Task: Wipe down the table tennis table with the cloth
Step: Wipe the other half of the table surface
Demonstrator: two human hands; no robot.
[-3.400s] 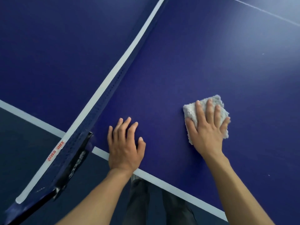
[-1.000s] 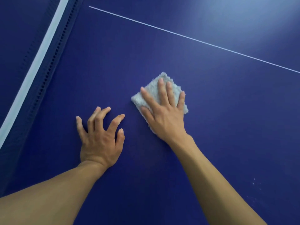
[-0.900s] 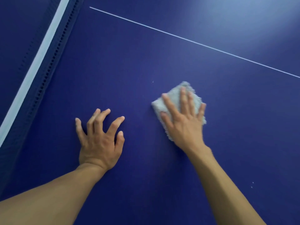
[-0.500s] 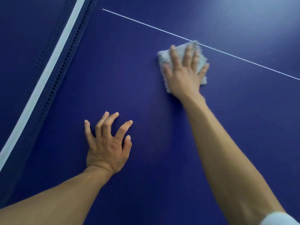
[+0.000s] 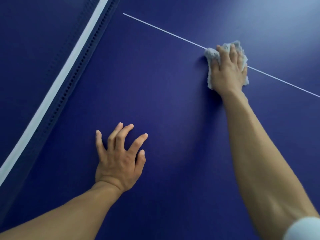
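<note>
Right hand (image 5: 226, 70) slid cloth (image 5: 212, 55) rightward – left hand (image 5: 119, 163) stayed

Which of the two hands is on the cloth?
The right hand, reaching far out and pressing the grey cloth over the thin white line. The left hand rests bare on the table.
</note>
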